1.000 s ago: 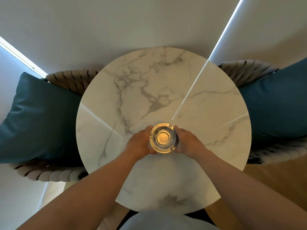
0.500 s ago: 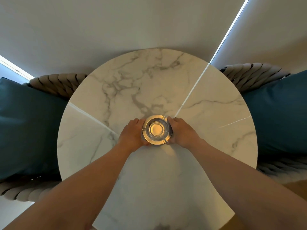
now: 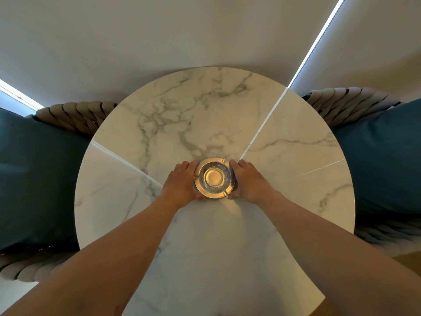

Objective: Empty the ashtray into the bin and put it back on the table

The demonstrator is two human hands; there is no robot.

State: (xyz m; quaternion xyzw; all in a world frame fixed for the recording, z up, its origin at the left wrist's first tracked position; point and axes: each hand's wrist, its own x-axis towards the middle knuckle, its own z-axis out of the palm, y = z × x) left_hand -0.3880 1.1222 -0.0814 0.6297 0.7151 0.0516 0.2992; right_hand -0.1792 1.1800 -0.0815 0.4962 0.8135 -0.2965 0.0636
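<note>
A round clear glass ashtray (image 3: 214, 178) with a yellowish glow sits near the middle of the round white marble table (image 3: 205, 115). Its bowl looks empty. My left hand (image 3: 182, 183) cups its left side and my right hand (image 3: 249, 181) cups its right side, fingers wrapped against the rim. Both forearms reach in from the bottom of the view. No bin is in sight.
Two woven rope chairs with dark teal cushions flank the table, one at the left (image 3: 34, 179) and one at the right (image 3: 382, 160). A pale curtain or blind (image 3: 182, 30) hangs behind the table, with bright slits of light.
The view has moved closer over the table. The ashtray and both hands have shifted farther from the near edge toward the table's middle, with the same two-handed hold.
</note>
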